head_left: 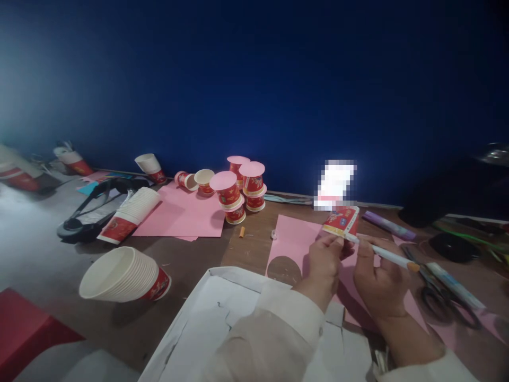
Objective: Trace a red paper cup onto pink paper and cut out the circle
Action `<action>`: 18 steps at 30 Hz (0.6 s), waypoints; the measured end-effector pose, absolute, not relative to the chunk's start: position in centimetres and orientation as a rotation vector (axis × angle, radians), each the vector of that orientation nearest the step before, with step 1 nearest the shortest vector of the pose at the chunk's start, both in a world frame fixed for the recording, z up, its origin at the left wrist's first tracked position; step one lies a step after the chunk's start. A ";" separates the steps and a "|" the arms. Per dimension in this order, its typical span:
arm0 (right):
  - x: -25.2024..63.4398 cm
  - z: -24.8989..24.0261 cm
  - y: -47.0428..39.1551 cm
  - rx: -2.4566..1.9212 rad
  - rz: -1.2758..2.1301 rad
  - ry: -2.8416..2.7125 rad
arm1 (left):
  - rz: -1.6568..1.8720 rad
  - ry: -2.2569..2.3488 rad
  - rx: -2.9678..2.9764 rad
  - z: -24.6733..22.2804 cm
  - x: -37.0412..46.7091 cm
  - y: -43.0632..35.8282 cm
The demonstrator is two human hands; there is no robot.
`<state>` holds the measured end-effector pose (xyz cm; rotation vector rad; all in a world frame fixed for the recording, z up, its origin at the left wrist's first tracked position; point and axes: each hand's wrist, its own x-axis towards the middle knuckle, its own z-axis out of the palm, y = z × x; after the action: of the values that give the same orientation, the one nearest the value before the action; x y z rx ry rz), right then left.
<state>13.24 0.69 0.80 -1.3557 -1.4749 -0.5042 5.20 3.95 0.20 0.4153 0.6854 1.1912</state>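
My left hand is closed round a red paper cup, which is tilted above the pink paper. In my right hand is a white pen-like tool with an orange end, its other tip at the cup's rim. Under both hands lies pink paper with a round cut-out. Left of it stand stacked red cups with pink discs on and between them.
A white box lies in front. Nested cups and a black headset-like object are at the left. Scissors, a purple tube and a black mouse-like object are at the right. A blue wall stands behind.
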 end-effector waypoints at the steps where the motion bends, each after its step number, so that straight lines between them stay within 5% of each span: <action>1: 13.2 0.8 0.7 -1.361 -0.486 -1.477 | 1.190 0.690 0.421 0.3 5.2 3.9; 18: 13.2 1.0 0.8 -1.350 -0.431 -1.497 | 1.168 0.753 0.535 0.5 4.9 3.6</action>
<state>13.15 0.77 1.03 -1.3495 -1.4970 -0.4311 4.85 3.58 0.46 0.5347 0.7528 1.1679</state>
